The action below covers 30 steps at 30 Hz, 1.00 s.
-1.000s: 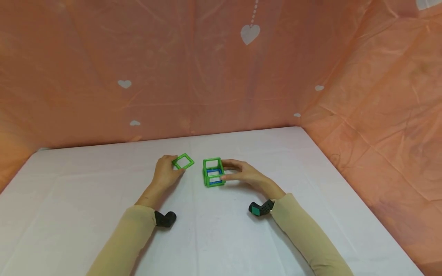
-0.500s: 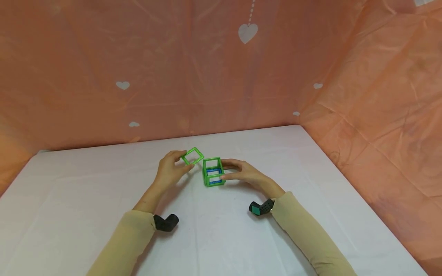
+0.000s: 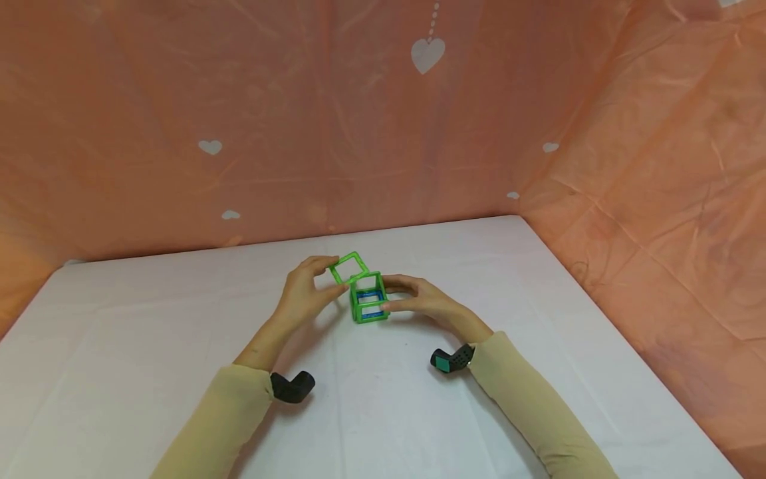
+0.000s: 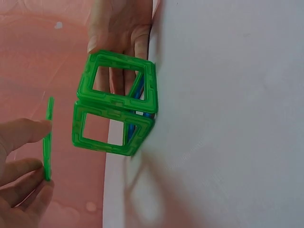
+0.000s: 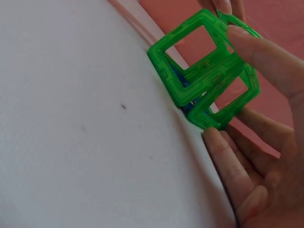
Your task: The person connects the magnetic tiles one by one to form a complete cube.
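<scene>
My left hand (image 3: pixel 304 293) pinches a green square magnetic tile (image 4: pixel 47 147) between thumb and fingers. The tile is tilted in the head view, above and left of a small open-topped cube (image 3: pixel 371 320) of green magnetic tiles. A gap shows between tile and cube in the left wrist view. A blue tile (image 3: pixel 368 293) forms the cube's base. My right hand (image 3: pixel 427 299) holds the cube from the right, its thumb (image 5: pixel 266 54) on one side and fingers (image 5: pixel 228 159) on another. Part of the cube's right side is hidden by that hand.
The cube stands on a white-covered table (image 3: pixel 383 399). An orange curtain (image 3: pixel 329 120) with white hearts hangs behind the table and along its right side. A black wrist device (image 3: pixel 292 387) sits at the left cuff, another device (image 3: pixel 451 359) at the right.
My left hand has carried the green tile right and away from me, from beside the cube to just above its upper left corner. The right hand and cube have stayed in place.
</scene>
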Tool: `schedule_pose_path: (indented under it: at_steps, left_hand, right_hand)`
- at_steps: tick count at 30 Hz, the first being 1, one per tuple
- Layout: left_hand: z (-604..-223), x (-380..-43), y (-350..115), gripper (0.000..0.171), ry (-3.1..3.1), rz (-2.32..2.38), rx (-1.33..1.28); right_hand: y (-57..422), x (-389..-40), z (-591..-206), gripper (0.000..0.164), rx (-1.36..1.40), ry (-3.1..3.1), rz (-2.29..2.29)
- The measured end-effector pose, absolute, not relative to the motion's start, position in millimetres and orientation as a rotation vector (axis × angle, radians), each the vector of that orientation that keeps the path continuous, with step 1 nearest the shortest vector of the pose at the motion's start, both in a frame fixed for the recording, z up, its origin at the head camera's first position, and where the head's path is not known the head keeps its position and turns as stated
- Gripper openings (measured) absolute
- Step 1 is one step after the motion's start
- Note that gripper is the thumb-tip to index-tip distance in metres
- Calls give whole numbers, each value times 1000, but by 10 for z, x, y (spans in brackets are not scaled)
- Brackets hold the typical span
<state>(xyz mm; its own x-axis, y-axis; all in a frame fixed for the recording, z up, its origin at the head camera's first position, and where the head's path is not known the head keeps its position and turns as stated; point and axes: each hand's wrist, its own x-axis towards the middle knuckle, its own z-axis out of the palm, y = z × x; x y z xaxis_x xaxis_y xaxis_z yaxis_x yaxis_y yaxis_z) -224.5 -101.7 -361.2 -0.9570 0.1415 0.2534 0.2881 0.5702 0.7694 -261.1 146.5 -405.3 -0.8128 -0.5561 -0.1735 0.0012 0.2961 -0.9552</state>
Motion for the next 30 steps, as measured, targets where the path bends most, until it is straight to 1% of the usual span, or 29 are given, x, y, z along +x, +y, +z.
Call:
schedule_pose_path:
  at_steps: [13,30]
  left_hand:
    - [-3643,-2250,-936,52,-2656,-1268,-616]
    - [-3600,-2241,-910,55,-2724,-1260,-693]
  right_hand:
    - [1463,-2616,-4061,70,-479,2080,-1544]
    - [1471,-2605,-4057,69,-481,2099,-1532]
